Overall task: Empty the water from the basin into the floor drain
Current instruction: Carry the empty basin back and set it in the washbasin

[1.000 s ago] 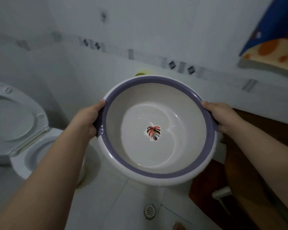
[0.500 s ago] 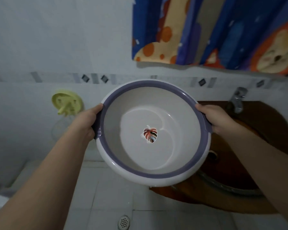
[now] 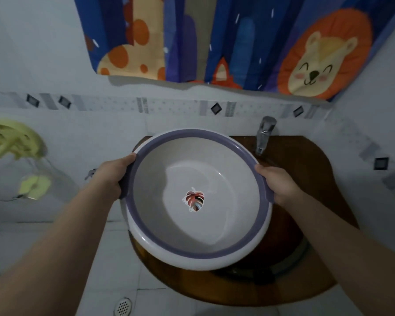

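over the brown sink (image 3: pixel 310 183), the basin (image 3: pixel 151 201), stiff, light, likely slick plastic, hangs between both grips. left hand (image 3: pixel 114 176) and right hand (image 3: pixel 281 185) clasp opposite rim handles. floor drain (image 3: pixel 123 306) sits below the left grip.

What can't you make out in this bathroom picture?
Head view:
Fingers of left hand and right hand: tucked under the purple-rimmed white plastic basin.
Brown wooden sink counter: bowl hidden behind basin.
Yellow round plastic wall fitting: blurred, purpose unclear.
Water left in basin: too faint to tell.
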### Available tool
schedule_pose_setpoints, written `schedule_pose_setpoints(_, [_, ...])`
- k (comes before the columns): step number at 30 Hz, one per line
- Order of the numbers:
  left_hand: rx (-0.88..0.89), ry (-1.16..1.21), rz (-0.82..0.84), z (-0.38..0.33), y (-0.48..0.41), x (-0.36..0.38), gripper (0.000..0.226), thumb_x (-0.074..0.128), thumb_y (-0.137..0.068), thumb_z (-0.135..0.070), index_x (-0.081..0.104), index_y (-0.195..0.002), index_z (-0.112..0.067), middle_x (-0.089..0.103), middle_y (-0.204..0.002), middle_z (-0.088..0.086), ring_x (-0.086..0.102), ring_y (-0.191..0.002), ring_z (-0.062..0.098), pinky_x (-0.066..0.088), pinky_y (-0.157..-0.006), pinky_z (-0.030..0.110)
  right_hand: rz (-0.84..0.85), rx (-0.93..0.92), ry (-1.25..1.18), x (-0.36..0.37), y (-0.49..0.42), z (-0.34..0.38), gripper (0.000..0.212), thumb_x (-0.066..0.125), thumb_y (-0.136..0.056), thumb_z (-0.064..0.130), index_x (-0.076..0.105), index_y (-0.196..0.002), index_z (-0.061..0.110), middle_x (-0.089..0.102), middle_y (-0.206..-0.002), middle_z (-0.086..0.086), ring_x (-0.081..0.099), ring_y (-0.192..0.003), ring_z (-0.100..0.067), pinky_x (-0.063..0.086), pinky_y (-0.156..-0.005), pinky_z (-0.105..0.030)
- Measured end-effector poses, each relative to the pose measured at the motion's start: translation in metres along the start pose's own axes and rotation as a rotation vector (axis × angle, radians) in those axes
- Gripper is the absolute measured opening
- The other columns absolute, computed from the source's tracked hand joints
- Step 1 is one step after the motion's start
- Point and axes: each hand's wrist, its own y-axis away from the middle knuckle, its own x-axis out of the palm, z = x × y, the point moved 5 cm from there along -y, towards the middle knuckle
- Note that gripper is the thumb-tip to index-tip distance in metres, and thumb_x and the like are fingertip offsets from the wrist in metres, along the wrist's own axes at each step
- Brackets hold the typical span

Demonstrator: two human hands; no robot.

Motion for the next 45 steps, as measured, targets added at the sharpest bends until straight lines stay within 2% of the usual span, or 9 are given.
schedule_pose_setpoints(4, [-0.051,-0.054,-0.055,0.014,-0.003,0.028,0.044,0.070,-0.078,-0.039,0.064,-0.098,-0.001,0.068,-0.093,0.013,0.063,-0.079,0.031,0.052,-0.080,0.041,0.017,0.045,-0.012,-0.025,-0.018,-0.013,0.031,0.051,-0.091,0.028,0.066,-0.097,0.002,0.071,-0.085,-0.011,0.067,-0.073,-0.026,0.050,-0.059,-0.033])
schedule_pose_setpoints(8, [-0.112,-0.104,-0.043,0.026,-0.008,0.053,0.045,0.068,-0.079,-0.044,0.064,-0.098,-0.003,0.069,-0.090,0.013,0.065,-0.083,0.033,0.053,-0.079,0.043,0.009,0.115,0.024,-0.045,-0.034,-0.032,0.039,0.050,-0.092,0.032,0.063,-0.106,-0.002,0.069,-0.099,-0.018,0.065,-0.088,-0.035,0.051,-0.082,-0.045])
schedule_pose_setpoints(14, [-0.144,-0.189,-0.023,0.041,-0.017,0.074,0.035,0.068,-0.079,-0.043,0.064,-0.082,-0.008,0.068,-0.081,0.012,0.066,-0.076,0.031,0.055,-0.077,0.044,-0.022,0.251,0.030,-0.056,-0.047,-0.065,0.033,0.052,-0.089,0.040,0.065,-0.099,0.011,0.068,-0.105,-0.011,0.063,-0.093,-0.029,0.048,-0.093,-0.044])
schedule_pose_setpoints(22, [-0.142,-0.283,0.045,0.040,-0.034,0.114,0.031,0.067,-0.080,-0.043,0.060,-0.075,-0.012,0.066,-0.077,0.007,0.062,-0.072,0.027,0.048,-0.062,0.036,-0.133,0.385,0.067,-0.071,-0.059,-0.078,0.046,0.050,-0.088,0.046,0.052,-0.122,0.014,0.055,-0.110,-0.002,0.053,-0.102,-0.029,0.041,-0.080,-0.039])
schedule_pose_setpoints(28, [-0.130,-0.368,0.094,0.048,-0.044,0.146,0.036,0.058,-0.087,-0.042,0.057,-0.073,-0.009,0.062,-0.073,0.010,0.058,-0.067,0.030,0.045,-0.058,0.034,-0.175,0.378,0.125,-0.086,-0.075,-0.084,0.033,0.049,-0.090,0.040,0.055,-0.107,0.012,0.056,-0.103,-0.005,0.050,-0.083,-0.022,0.040,-0.079,-0.038])
schedule_pose_setpoints(31, [-0.070,-0.483,0.106,0.054,-0.050,0.156,0.040,0.052,-0.089,-0.044,0.050,-0.067,-0.011,0.050,-0.062,0.009,0.048,-0.056,0.028,0.039,-0.054,0.032,-0.185,0.354,0.182,-0.090,-0.081,-0.086,0.030,0.046,-0.092,0.039,0.057,-0.096,0.011,0.061,-0.105,-0.012,0.054,-0.079,-0.023,0.045,-0.077,-0.040])
schedule_pose_setpoints(35, [0.072,-0.737,0.150,0.060,-0.055,0.166,0.038,0.051,-0.090,-0.038,0.043,-0.063,-0.013,0.040,-0.052,0.007,0.040,-0.045,0.023,0.034,-0.046,0.026,-0.219,0.318,0.297,-0.091,-0.084,-0.087,0.041,0.041,-0.093,0.038,0.056,-0.108,0.003,0.057,-0.114,-0.025,0.056,-0.097,-0.033,0.045,-0.092,-0.048])
schedule_pose_setpoints(38, [0.193,-0.900,0.176,0.058,-0.058,0.175,0.028,0.050,-0.091,-0.020,0.044,-0.066,-0.010,0.041,-0.056,0.007,0.041,-0.050,0.022,0.033,-0.047,0.027,-0.206,0.343,0.383,-0.091,-0.083,-0.090,0.039,0.036,-0.095,0.039,0.050,-0.112,0.007,0.055,-0.092,-0.011,0.053,-0.078,-0.023,0.047,-0.082,-0.043])
schedule_pose_setpoints(45, [0.368,-1.101,0.178,0.048,-0.061,0.197,0.020,0.044,-0.095,-0.017,0.054,-0.088,0.000,0.046,-0.064,0.006,0.052,-0.066,0.028,0.044,-0.061,0.035,-0.108,0.485,0.469,-0.089,-0.073,-0.114,0.035,0.031,-0.097,0.034,0.050,-0.106,0.005,0.054,-0.090,-0.015,0.053,-0.078,-0.027,0.041,-0.065,-0.034])
